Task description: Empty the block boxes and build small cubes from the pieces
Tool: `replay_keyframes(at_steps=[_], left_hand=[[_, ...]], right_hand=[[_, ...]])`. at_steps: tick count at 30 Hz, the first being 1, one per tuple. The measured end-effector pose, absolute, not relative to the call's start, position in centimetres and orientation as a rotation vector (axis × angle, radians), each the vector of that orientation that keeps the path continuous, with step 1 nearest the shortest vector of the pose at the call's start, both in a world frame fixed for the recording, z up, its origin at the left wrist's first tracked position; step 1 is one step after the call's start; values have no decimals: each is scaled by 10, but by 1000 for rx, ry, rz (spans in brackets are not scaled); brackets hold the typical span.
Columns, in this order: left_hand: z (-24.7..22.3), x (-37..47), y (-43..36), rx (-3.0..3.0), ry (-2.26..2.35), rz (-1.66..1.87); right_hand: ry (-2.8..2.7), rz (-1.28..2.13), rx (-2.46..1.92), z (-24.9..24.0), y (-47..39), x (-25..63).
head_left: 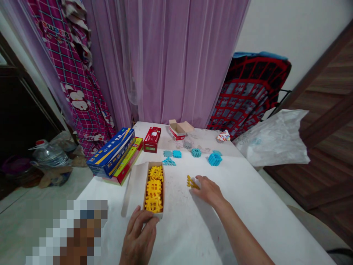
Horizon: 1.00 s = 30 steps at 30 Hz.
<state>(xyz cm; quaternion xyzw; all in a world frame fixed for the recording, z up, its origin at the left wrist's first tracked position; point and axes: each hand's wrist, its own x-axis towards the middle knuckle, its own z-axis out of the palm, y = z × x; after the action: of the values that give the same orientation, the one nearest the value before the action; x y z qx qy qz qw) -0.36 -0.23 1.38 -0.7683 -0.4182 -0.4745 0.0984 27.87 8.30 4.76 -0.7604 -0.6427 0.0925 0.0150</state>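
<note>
In the middle of the white table (176, 228) lies an open cardboard box (164, 191), its white lid flap (135, 186) folded out to the left. Yellow interlocking plastic blocks (153, 187) with notched edges fill it. My left hand (140, 228) grips the near end of this box with bent fingers. To the right of the box, my right hand (208, 189) is closed around yellow interlocking plastic pieces (191, 182), low over the tabletop. Its fingers partly hide the pieces, so I cannot tell how they join.
Blue interlocking pieces (169, 161) and assembled blue blocks (214, 159) lie farther back. A blue box (113, 151) rests on a yellow-and-red box (129, 162) at left. Behind stand a red box (152, 139) and an open carton (178, 131). A white plastic bag (275, 140) hangs by the right edge.
</note>
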Motion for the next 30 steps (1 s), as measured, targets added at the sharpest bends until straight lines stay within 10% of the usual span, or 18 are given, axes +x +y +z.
replay_keyframes(at_steps=[30], left_hand=[[18,1,-3,-2286,-1280,-1450]], right_hand=[[-2148,276,-1896,103,80,164]])
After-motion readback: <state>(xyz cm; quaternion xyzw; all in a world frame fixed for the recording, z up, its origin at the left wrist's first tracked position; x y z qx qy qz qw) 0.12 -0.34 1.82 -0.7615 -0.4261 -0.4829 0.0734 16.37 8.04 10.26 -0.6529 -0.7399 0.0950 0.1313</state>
